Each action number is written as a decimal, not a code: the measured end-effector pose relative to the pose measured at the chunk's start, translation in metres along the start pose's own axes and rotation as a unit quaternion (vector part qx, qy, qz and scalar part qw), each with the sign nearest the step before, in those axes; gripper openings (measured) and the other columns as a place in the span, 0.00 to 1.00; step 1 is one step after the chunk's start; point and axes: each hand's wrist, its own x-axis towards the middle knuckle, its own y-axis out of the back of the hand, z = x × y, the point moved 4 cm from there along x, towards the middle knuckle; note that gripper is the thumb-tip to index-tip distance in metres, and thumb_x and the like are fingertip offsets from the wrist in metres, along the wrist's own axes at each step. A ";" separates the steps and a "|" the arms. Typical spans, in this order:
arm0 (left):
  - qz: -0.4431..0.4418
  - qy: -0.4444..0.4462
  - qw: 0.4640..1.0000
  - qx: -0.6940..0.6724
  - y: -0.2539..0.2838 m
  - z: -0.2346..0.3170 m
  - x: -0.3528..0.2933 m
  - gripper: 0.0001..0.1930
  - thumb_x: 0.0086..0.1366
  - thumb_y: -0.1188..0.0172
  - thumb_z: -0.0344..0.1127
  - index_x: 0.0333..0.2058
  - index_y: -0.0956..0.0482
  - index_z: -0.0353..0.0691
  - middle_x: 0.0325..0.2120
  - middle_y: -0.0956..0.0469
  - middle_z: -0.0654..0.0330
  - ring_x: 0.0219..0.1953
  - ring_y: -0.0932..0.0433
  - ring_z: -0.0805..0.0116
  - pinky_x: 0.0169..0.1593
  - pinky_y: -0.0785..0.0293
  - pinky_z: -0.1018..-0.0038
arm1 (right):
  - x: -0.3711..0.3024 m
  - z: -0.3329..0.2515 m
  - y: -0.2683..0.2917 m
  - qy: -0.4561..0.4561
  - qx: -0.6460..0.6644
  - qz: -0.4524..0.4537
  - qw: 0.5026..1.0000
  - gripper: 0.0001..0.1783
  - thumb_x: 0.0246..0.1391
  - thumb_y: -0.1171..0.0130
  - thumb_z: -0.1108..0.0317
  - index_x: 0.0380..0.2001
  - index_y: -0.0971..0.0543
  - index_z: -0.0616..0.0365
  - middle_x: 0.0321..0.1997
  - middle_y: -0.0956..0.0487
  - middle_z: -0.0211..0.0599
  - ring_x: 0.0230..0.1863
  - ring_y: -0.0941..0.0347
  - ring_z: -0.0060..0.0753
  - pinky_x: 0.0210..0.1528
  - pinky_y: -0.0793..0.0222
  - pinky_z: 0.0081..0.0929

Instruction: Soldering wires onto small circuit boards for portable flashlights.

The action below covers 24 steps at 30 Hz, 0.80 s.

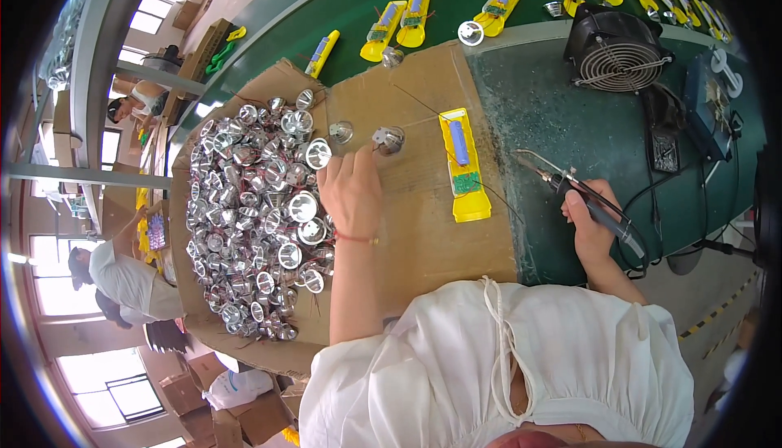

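My left hand [350,193] is over the cardboard, at the right edge of a heap of shiny silver reflector cups [244,195]. Its fingers are curled downward, and whatever they pinch is hidden under the hand. One reflector cup [391,140] lies just beyond its thumb side, another [340,132] just above the fingers. To the right of that hand lies a yellow plastic housing [472,208] with a blue battery cell [459,143], a green circuit board [466,183] and loose thin wires. My right hand [592,218] grips a soldering iron [603,216], its tip pointing up-left toward the housing.
Several yellow housings [383,32] stand along the far green bench. A black fan [621,53] and a blue-grey soldering station [707,102] with cables occupy the right side. Cardboard [415,236] covers the middle of the green table. Two other people [134,277] work off to the left.
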 end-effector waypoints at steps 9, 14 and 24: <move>-0.131 0.231 0.797 -0.543 -0.007 0.037 -0.066 0.08 0.54 0.43 0.24 0.34 0.21 0.33 0.28 0.20 0.58 0.33 0.23 0.72 0.37 0.28 0.76 | -0.004 -0.010 -0.007 0.008 0.002 -0.025 1.000 0.08 0.48 0.40 0.71 0.29 0.27 0.63 0.21 0.25 0.32 0.23 0.30 0.17 0.26 0.35 0.15; -0.158 0.323 0.763 -0.537 -0.017 0.050 -0.062 0.08 0.56 0.40 0.28 0.35 0.21 0.32 0.26 0.20 0.59 0.26 0.24 0.78 0.30 0.28 0.82 | -0.012 -0.019 -0.014 0.034 -0.017 -0.069 0.997 0.09 0.47 0.39 0.71 0.29 0.27 0.63 0.22 0.25 0.31 0.23 0.31 0.17 0.25 0.36 0.16; -0.155 0.305 0.831 -0.439 -0.015 0.067 -0.050 0.07 0.53 0.38 0.32 0.27 0.21 0.33 0.20 0.21 0.57 0.22 0.21 0.70 0.27 0.28 0.77 | -0.011 -0.026 -0.041 0.087 -0.100 -0.151 0.980 0.08 0.46 0.39 0.71 0.28 0.26 0.62 0.20 0.25 0.32 0.20 0.31 0.17 0.23 0.37 0.17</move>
